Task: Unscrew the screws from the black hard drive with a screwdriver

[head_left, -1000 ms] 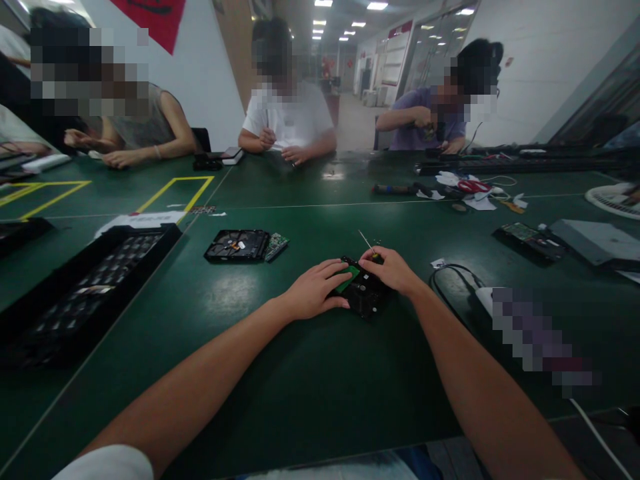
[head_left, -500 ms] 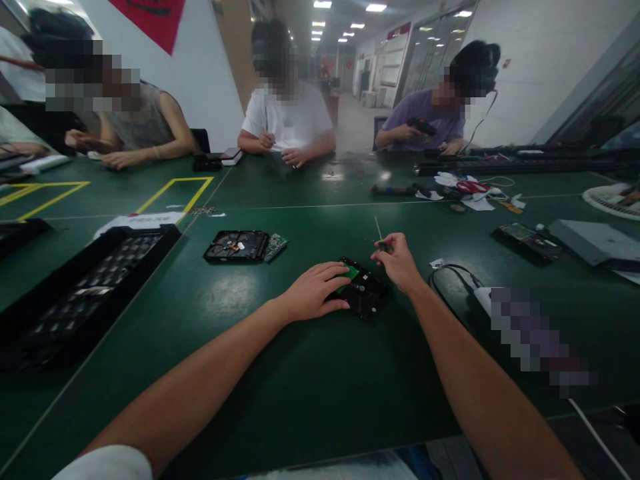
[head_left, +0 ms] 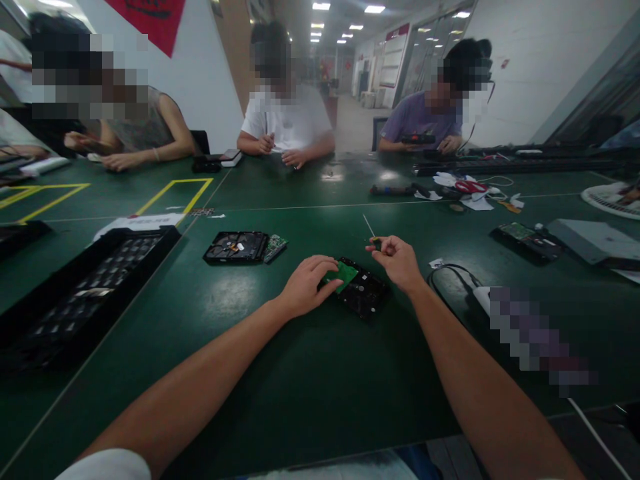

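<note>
A black hard drive (head_left: 367, 299) with a green circuit board (head_left: 346, 275) on its upper left part lies on the green table in front of me. My left hand (head_left: 310, 283) curls its fingers and thumb around the drive's left side, by the board's edge. Just above the drive's upper right corner, my right hand (head_left: 397, 261) pinches a screwdriver (head_left: 369, 225). Its thin shaft points up and to the left, off the drive, and its handle is mostly hidden in my fingers.
Another hard drive (head_left: 236, 247) lies to the left beside a loose circuit board (head_left: 275, 247). Farther left is a long black tray (head_left: 85, 287). On the right are a further drive (head_left: 527, 241), a grey metal box (head_left: 595, 241) and a black cable (head_left: 453, 268). Several people sit across the table.
My left hand has drawn back to the left, uncovering more of the green board. The screwdriver in my right hand has shifted slightly left and leans farther left.
</note>
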Demonstrator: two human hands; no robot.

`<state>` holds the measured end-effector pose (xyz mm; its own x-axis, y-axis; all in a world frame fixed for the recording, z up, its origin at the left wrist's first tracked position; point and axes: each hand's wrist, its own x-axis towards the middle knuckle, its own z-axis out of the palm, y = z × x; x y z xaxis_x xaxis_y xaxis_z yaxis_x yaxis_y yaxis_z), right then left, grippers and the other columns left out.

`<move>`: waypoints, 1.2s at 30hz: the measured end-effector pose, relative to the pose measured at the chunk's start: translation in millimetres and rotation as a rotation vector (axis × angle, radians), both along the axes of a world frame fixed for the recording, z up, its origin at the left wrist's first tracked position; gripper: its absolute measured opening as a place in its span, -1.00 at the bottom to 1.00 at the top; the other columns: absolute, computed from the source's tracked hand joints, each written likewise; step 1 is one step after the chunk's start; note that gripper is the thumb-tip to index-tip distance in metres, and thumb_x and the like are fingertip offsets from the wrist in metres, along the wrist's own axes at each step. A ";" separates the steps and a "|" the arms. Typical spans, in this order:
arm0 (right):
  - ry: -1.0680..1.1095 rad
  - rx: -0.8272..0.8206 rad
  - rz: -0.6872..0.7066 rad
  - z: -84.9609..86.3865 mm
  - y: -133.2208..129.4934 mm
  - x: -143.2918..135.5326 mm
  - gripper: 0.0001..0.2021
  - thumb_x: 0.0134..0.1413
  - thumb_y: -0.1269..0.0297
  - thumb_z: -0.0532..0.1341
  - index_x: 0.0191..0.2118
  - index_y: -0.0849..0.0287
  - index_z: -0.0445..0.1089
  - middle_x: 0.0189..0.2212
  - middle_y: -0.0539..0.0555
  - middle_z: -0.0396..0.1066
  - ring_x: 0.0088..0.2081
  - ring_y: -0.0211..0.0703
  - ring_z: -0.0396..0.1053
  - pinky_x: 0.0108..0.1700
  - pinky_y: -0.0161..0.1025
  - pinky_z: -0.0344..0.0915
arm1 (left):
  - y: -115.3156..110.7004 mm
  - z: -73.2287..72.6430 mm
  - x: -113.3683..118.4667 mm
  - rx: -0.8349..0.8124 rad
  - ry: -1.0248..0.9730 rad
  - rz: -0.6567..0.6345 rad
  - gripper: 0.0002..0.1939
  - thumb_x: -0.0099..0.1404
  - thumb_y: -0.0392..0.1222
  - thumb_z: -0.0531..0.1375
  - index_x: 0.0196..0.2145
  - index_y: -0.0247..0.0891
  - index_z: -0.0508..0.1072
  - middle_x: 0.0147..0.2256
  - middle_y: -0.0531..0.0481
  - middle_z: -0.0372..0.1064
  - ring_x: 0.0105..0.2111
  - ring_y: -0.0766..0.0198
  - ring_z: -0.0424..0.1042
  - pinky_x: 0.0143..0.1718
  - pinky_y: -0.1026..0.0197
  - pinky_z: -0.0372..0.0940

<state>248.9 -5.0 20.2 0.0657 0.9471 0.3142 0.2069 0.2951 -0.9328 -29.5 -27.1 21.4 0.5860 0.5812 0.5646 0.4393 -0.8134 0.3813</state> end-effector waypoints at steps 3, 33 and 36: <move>0.072 -0.021 -0.052 1.0 0.6 -1.5 -0.58 -0.01 0.00 0.45 -0.25 0.06 0.24 -0.02 0.18 0.54 -0.09 0.01 0.61 -0.09 -0.08 0.53 | 5.7 -3.9 -2.4 0.004 -0.087 0.105 -0.87 0.50 -0.11 0.16 -0.15 -0.19 0.45 -0.05 -0.14 0.51 0.03 0.07 0.47 0.07 -0.11 0.40; 0.016 0.093 -0.317 25.7 -12.1 -9.9 -0.36 0.12 -0.04 0.39 0.15 0.04 0.08 -0.14 0.12 0.54 -0.27 -0.04 0.55 -0.16 -0.09 0.51 | -5.0 7.1 2.1 0.029 0.189 -0.120 -0.37 0.40 0.22 0.21 0.27 -0.19 0.34 0.23 -0.27 0.33 0.26 -0.11 0.31 0.25 -0.21 0.28; -0.107 0.161 -0.411 32.7 -18.4 -9.8 -0.39 0.22 -0.09 0.32 0.21 0.06 0.12 -0.20 0.12 0.51 -0.25 0.00 0.54 -0.16 -0.09 0.47 | -6.4 8.3 5.7 0.045 0.233 -0.158 -0.25 0.35 0.32 0.22 0.31 -0.18 0.30 0.28 -0.27 0.30 0.32 -0.15 0.25 0.31 -0.24 0.20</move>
